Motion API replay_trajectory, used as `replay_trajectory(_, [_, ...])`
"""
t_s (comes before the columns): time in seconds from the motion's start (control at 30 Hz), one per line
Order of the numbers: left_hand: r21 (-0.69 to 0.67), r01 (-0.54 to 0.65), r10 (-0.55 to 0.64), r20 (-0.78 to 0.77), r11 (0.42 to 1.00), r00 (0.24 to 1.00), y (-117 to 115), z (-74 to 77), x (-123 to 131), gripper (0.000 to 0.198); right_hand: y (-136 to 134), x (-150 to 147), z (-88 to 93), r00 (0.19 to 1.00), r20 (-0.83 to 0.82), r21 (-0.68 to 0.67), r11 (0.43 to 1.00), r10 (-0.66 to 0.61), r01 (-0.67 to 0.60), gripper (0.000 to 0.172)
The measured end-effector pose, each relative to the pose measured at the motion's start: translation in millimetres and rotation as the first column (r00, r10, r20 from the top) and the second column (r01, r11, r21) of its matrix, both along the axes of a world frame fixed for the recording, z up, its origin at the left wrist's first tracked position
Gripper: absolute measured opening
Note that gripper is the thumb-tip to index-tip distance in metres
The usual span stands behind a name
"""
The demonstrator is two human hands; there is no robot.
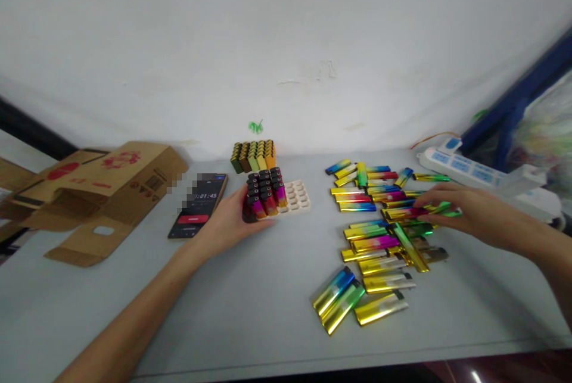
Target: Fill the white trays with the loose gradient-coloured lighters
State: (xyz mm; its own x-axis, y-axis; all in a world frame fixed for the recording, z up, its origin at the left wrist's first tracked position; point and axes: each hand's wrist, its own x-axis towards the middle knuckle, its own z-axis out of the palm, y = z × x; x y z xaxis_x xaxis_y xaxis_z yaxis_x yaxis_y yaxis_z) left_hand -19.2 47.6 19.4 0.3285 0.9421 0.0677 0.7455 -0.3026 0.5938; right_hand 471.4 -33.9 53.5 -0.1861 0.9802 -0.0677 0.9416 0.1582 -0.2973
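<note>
A white tray (pixel 298 197) with rows of round-edged slots stands mid-table. Its left part holds several upright lighters (pixel 267 195) with black tops and pink, red and purple bodies. My left hand (pixel 232 219) is closed round the tray's left end, thumb along the front and fingers partly hidden behind. On the right lies a loose spread of shiny lighters (pixel 375 244) in gold, blue, green, red and purple. Over its right side my right hand (pixel 462 211) pinches a red-and-gold lighter (pixel 400 214) by its end; other lighters lie under the fingers.
Behind the tray stands a block of upright gold-toned lighters (pixel 253 156). A phone (pixel 198 204) with a running timer lies at left, beside an opened cardboard box (pixel 120 186). A white power strip (pixel 469 165) lies at the back right. A wall (pixel 286 43) bounds the table.
</note>
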Motion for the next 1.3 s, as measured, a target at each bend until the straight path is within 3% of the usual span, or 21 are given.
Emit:
replay_trajectory(0.23, [-0.032,-0.007,0.007,-0.005,0.999,1.0,0,-0.4,-1,0.071,5,-3,-3.9,0.99,-0.144,-0.025,1.0,0.007,-0.011,0.032])
replay_trajectory(0.4, [-0.059,-0.001,0.0,-0.021,0.998,1.0,1,0.4,-1,0.076,13,-10,0.6,0.937,-0.348,-0.02,1.0,-0.024,0.018,0.05])
replay_trajectory(0.47, [-0.041,0.009,-0.01,-0.023,0.999,1.0,1,0.6,-1,0.075,17,-20,3.5,0.861,-0.508,-0.019,0.999,-0.035,0.029,0.051])
replay_trajectory(0.57, [-0.012,0.023,-0.023,-0.02,1.0,1.0,0,0.8,-1,0.072,24,-44,6.4,0.681,-0.727,-0.072,0.996,-0.087,0.05,0.038])
replay_trajectory(0.7, [0.011,0.024,-0.023,-0.006,1.0,1.0,0,0.6,-1,0.069,38,-81,4.5,0.419,-0.9,-0.103,0.993,-0.121,0.066,0.036])
replay_trajectory(0.77, [0.015,0.028,-0.028,0.0,0.999,1.0,0,0.5,-1,0.067,45,-99,4.4,0.331,-0.933,-0.14,0.99,-0.139,0.022,0.038])
replay_trajectory(0.9, [0.004,0.026,-0.026,-0.011,1.0,1.0,0,0.8,-1,0.067,54,-131,8.6,0.22,-0.964,-0.171,0.981,-0.148,-0.088,0.037])
replay_trajectory(1.1, [0.02,0.043,-0.042,-0.032,0.999,0.999,-1,0.3,-2,0.067,49,-165,0.7,0.044,-0.976,-0.216,0.974,-0.213,-0.067,0.039])
replay_trajectory(1.3, [0.014,0.049,-0.049,0.001,0.999,0.999,1,-2.2,-2,0.073,36,-178,-9.0,0.002,-0.978,-0.207,0.97,-0.208,-0.123,0.039])
